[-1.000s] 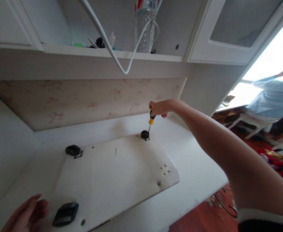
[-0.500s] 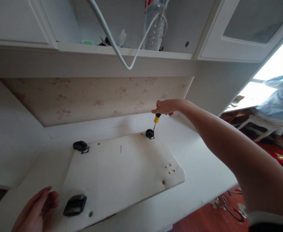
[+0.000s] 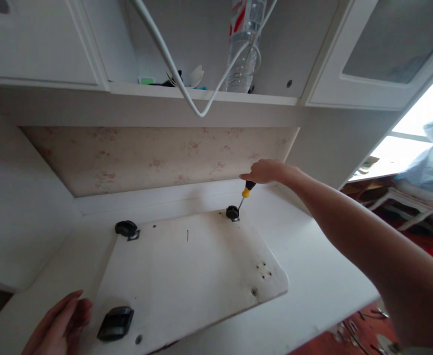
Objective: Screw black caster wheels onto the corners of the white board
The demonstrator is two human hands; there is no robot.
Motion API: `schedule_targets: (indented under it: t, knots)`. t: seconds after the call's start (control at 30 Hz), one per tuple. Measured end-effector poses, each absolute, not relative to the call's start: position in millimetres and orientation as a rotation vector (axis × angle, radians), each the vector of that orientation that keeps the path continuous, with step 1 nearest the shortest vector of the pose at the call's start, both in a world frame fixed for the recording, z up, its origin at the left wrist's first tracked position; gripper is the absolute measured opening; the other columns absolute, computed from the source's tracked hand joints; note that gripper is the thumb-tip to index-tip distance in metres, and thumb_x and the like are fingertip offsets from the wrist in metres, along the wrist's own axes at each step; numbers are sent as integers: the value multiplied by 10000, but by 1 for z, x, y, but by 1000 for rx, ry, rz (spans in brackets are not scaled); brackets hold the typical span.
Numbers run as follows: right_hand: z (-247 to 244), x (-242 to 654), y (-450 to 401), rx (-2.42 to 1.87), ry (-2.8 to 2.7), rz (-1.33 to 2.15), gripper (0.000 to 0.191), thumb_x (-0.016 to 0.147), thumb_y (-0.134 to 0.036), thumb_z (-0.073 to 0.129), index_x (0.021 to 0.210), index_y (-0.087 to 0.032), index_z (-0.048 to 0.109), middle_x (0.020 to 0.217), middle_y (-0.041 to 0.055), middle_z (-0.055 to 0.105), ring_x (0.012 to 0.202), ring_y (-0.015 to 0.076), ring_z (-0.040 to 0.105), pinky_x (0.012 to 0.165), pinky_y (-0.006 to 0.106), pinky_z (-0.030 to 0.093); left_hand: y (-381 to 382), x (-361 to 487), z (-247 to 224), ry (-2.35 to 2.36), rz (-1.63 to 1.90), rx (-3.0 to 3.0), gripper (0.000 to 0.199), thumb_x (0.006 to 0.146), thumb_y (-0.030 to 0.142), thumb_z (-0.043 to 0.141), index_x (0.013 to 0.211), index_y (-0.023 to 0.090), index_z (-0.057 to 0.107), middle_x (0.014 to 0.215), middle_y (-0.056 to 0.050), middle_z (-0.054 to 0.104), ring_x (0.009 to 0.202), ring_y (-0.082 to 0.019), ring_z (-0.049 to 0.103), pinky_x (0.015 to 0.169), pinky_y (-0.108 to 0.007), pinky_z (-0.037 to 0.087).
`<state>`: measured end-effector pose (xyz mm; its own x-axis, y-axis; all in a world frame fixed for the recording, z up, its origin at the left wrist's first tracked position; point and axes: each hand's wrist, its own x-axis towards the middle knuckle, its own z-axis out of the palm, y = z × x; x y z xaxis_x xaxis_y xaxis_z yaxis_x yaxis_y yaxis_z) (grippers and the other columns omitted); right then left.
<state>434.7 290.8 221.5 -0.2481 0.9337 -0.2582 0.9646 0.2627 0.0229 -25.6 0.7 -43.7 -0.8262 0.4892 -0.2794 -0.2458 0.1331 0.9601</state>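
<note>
1. Board [image 3: 175, 276], white and flat, lies on a white desk [image 3: 312, 276], with black wheels on three of its corners.
2. On the far left is the left hand [image 3: 59, 323]. Its fingers bend loosely, a little apart, just beside the board's left edge.
3. Next comes the near left wheel [image 3: 116, 323], close to that hand, on the board's near corner.
4. The back left wheel [image 3: 126, 228] is at the far corner, with a shiny metal plate by it.
5. A short black line [image 3: 187, 235] shows on the board.
6. The back right wheel [image 3: 232, 212] is at the far right corner.
7. A yellow and black screwdriver [image 3: 245, 193] leans, its thin metal end pointing down just beside that wheel. I cannot tell if its tip touches a screw.
8. Four small dark holes [image 3: 264, 270] show near the board's near right corner.
9. The right hand [image 3: 266, 171] has its fingers clamped on the screwdriver's handle.
10. Far right, a blurry person [image 3: 429, 162] in pale blue is near a white stool [image 3: 416, 204].
</note>
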Motion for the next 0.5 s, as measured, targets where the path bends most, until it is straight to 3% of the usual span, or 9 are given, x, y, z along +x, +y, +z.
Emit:
schedule_targets:
  t: [0.17,0.27,0.33,0.43,0.5]
  knots:
    - [217,442,291,1743,2347,-276,585,875,-613,482,1287,-198,510,775,85,695,573,197,630,562,305,438,-10,-9,-31,1661,1769,254,219,663,297,778,878,290,739,735,32,730,656,-124,657,569,-169,544]
    - [214,442,292,1758,2348,-197,594,872,-632,468,1158,-128,601,723,123,676,594,232,635,575,332,435,-10,-3,-27,1666,1784,226,155,695,290,762,849,288,741,747,29,725,668,-113,650,582,-154,538]
    - [214,441,291,1774,2348,-164,634,889,-648,413,1167,-110,598,705,133,670,597,249,637,576,346,435,-8,-2,-26,1668,1795,202,128,703,290,757,830,286,740,743,31,720,663,-104,643,586,-144,535]
    - [214,438,288,1758,2374,-208,594,903,-615,418,1310,-189,493,762,85,696,590,214,644,573,313,443,-8,-4,-26,1690,1773,176,144,703,309,759,845,294,739,736,28,717,650,-109,639,550,-148,528]
    - [213,436,288,1774,2379,-186,558,902,-595,437,1290,-200,507,803,94,700,631,219,657,591,311,446,-8,-4,-26,1706,1755,175,169,697,323,763,862,301,738,737,27,718,641,-114,638,524,-151,521]
